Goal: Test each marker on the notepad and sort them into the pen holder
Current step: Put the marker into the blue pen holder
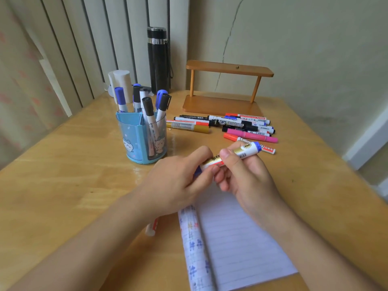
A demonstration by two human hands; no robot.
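Note:
Both hands hold one white marker with a blue end (244,151) above the top of the open lined notepad (241,244). My right hand (245,177) grips the barrel. My left hand (180,181) pinches the lower end, where a bit of blue cap shows between the fingers. The blue pen holder (140,139) stands to the left with several markers upright in it. A loose pile of markers (235,126) lies on the table behind the hands. Another white marker with a red band (152,227) lies partly under my left forearm.
A small wooden shelf (226,89) stands at the back against the wall, with a black flask (158,59) and a white cylinder (121,82) to its left. The table's right edge (344,164) runs close to the marker pile.

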